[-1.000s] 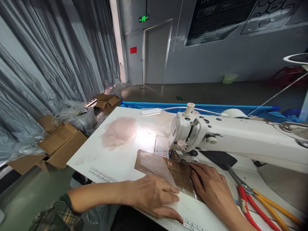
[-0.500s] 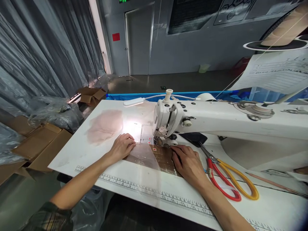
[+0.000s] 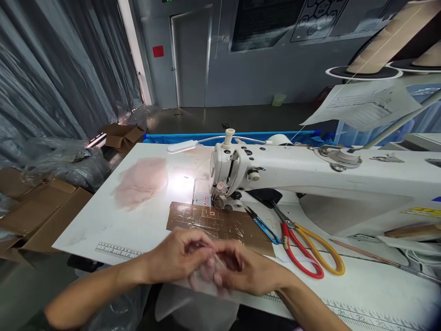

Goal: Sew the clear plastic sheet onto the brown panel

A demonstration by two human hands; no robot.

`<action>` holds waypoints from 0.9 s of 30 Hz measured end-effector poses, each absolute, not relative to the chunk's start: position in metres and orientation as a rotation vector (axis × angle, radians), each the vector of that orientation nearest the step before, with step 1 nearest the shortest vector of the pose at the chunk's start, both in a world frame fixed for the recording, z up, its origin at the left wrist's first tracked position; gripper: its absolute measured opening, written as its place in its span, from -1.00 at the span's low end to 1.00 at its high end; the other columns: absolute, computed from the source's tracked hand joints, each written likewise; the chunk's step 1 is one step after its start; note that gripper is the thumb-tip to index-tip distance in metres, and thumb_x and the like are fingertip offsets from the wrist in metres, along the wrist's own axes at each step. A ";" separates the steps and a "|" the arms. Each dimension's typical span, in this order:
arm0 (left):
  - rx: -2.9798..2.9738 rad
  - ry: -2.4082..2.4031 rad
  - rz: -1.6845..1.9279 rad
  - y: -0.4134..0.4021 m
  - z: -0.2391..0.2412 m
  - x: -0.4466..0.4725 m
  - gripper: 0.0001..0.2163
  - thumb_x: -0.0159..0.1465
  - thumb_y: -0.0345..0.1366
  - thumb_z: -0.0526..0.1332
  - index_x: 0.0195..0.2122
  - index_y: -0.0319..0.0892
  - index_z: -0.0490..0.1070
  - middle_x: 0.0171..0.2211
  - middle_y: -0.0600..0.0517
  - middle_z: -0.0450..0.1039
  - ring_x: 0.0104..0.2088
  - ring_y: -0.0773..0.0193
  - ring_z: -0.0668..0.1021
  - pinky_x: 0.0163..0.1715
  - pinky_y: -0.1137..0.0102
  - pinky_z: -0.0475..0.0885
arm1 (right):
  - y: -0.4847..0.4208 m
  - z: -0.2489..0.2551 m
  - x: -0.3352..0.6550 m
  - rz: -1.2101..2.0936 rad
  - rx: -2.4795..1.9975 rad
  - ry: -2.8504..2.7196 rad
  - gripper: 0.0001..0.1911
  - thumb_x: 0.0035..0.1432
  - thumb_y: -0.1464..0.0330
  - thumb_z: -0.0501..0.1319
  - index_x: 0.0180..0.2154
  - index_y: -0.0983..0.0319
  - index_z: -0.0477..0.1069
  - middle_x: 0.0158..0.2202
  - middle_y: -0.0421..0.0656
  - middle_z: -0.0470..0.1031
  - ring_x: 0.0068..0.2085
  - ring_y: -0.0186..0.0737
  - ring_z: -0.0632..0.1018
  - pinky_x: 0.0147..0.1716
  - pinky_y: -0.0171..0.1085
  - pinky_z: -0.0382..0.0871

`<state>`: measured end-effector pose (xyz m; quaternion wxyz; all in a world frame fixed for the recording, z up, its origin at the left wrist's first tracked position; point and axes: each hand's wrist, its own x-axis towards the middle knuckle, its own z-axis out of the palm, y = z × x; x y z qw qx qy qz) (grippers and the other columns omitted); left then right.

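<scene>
- Brown cardboard box (image 3: 62, 218): flaps open, off the left edge of the white surface (image 3: 96, 225).
- Pink sheer fabric pile (image 3: 141, 181): flat, between the far and left edges.
- Printed ruler scale (image 3: 117, 250): runs along the near edge, partly covered by the hands.
- Left hand (image 3: 175, 257): over the near edge; fingers bent, pinching sheer cloth. Fingertips blurred.
- Sheer cloth piece (image 3: 196, 305): gathered between both hands, hanging below the near edge.
- Brown sheet (image 3: 220, 225): on the surface in front of the needle area, just beyond the hands, nearer the near edge than the far one.
- Right hand (image 3: 251, 271): beside the left, fingers curled on the same cloth; exact grip blurred.
- Blue thread snips (image 3: 265, 227): at the sheet's right end.
- Scissors (image 3: 292, 226): red and yellow handles toward the near edge.
- White sewing machine (image 3: 303, 168): arm extends toward the right edge.
</scene>
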<state>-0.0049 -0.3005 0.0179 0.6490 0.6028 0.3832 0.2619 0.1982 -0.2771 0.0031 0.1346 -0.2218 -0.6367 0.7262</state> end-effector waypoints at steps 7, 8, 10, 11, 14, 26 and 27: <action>1.432 1.231 0.708 -0.277 0.024 -0.064 -0.64 0.18 0.00 0.27 -0.24 -0.23 0.39 -0.48 0.04 0.41 -0.47 0.26 0.55 -0.70 0.49 0.48 | -0.259 -0.008 0.221 2.263 -0.858 -1.887 -0.50 -0.03 0.09 0.36 -0.13 0.29 0.49 -0.44 -0.22 0.45 -0.54 -0.43 0.41 -0.58 -0.42 0.35; 1.514 1.308 0.718 -0.270 0.021 -0.067 -0.66 0.19 -0.01 0.25 -0.25 -0.22 0.40 -0.48 0.04 0.42 -0.46 0.25 0.54 -0.68 0.48 0.48 | -0.252 -0.008 0.220 2.118 -0.933 -1.949 -0.55 0.01 0.10 0.33 -0.15 0.28 0.49 -0.45 -0.22 0.45 -0.55 -0.42 0.40 -0.59 -0.40 0.32; 1.780 1.501 0.708 -0.254 0.014 -0.069 -0.75 0.25 -0.09 0.18 -0.27 -0.19 0.43 -0.46 0.03 0.43 -0.41 0.24 0.53 -0.57 0.45 0.48 | -0.238 -0.008 0.215 1.630 -1.173 -2.116 -0.70 0.11 0.18 0.26 -0.21 0.26 0.49 -0.47 -0.22 0.46 -0.51 -0.36 0.42 -0.56 -0.38 0.28; 1.953 1.594 0.646 -0.245 0.011 -0.068 -0.80 0.27 -0.16 0.16 -0.28 -0.18 0.43 -0.43 0.02 0.45 -0.38 0.23 0.53 -0.48 0.42 0.48 | -0.232 -0.010 0.212 1.327 -1.316 -2.182 -0.77 0.14 0.23 0.23 -0.24 0.24 0.48 -0.47 -0.22 0.47 -0.48 -0.32 0.45 -0.52 -0.36 0.26; 2.335 1.866 0.243 -0.219 0.003 -0.063 -0.87 0.30 -0.34 0.09 -0.24 -0.16 0.42 -0.32 -0.02 0.46 -0.26 0.14 0.52 -0.35 0.34 0.42 | -0.220 -0.018 0.205 0.594 -1.654 -2.255 -0.82 0.19 0.26 0.19 -0.23 0.21 0.49 -0.42 -0.15 0.53 -0.37 -0.16 0.53 -0.44 -0.29 0.25; 2.672 1.745 -0.069 -0.171 0.007 0.001 -0.81 0.35 -0.40 0.00 -0.18 -0.24 0.40 -0.26 -0.09 0.39 -0.32 0.14 0.47 -0.47 0.35 0.32 | -0.218 -0.042 0.213 0.514 -1.593 -2.199 -0.61 0.32 0.19 -0.01 -0.03 0.26 0.42 -0.30 -0.04 0.59 -0.23 -0.05 0.59 -0.33 -0.24 0.32; 2.709 1.691 -0.019 -0.172 0.005 0.005 -0.80 0.36 -0.40 0.00 -0.19 -0.26 0.41 -0.26 -0.10 0.40 -0.31 0.14 0.48 -0.45 0.35 0.34 | -0.218 -0.042 0.213 0.517 -1.585 -2.188 -0.61 0.32 0.20 -0.01 -0.03 0.26 0.42 -0.29 -0.03 0.60 -0.21 -0.04 0.59 -0.32 -0.24 0.32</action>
